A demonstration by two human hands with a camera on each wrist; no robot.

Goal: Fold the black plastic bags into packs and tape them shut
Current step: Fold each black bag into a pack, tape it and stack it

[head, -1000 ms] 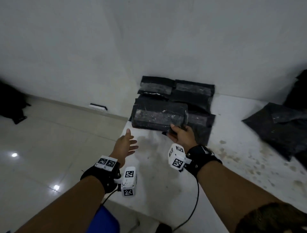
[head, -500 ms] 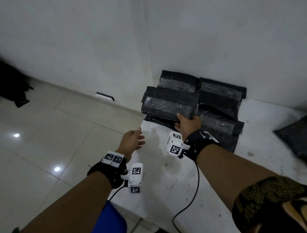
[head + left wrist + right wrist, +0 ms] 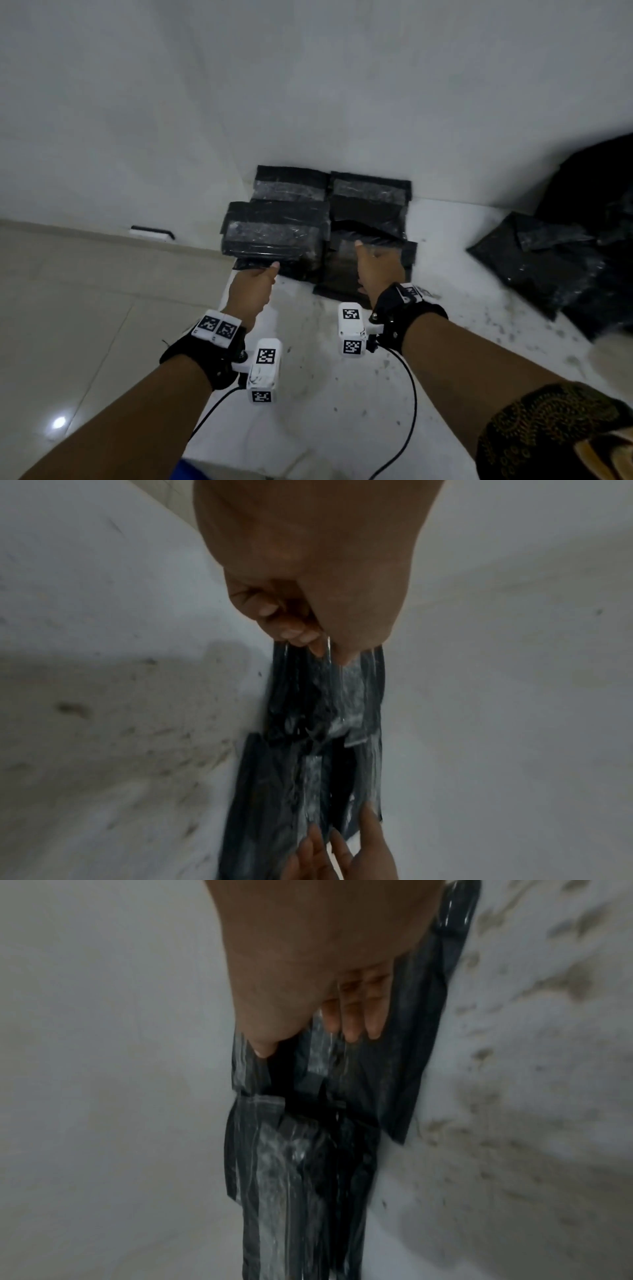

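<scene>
Head view: left grip (image 3: 252, 289) pinching the taped pack (image 3: 274, 236), right grip (image 3: 375, 270) flat, fingers straight, on neighbouring pack (image 3: 346, 274).

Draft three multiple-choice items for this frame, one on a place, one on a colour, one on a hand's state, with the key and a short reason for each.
1. Where does the stack of taped packs sit?
A. On the floor tiles
B. At the far end of the white table, against the wall
C. On a chair

2. What colour are the loose plastic bags at the right of the table?
A. Black
B. Red
C. Yellow

3. What is the right hand doing?
A. Hanging free above the floor
B. Holding a tape roll
C. Lying with straight fingers on a front pack

Key: 1 B, the head view shows the packs on the table where it meets the wall. 2 A, the heap is black like the packs. 3 C, the right wrist view shows straight fingers laid on the plastic, while the left hand grips the pack edge beside it.
</scene>
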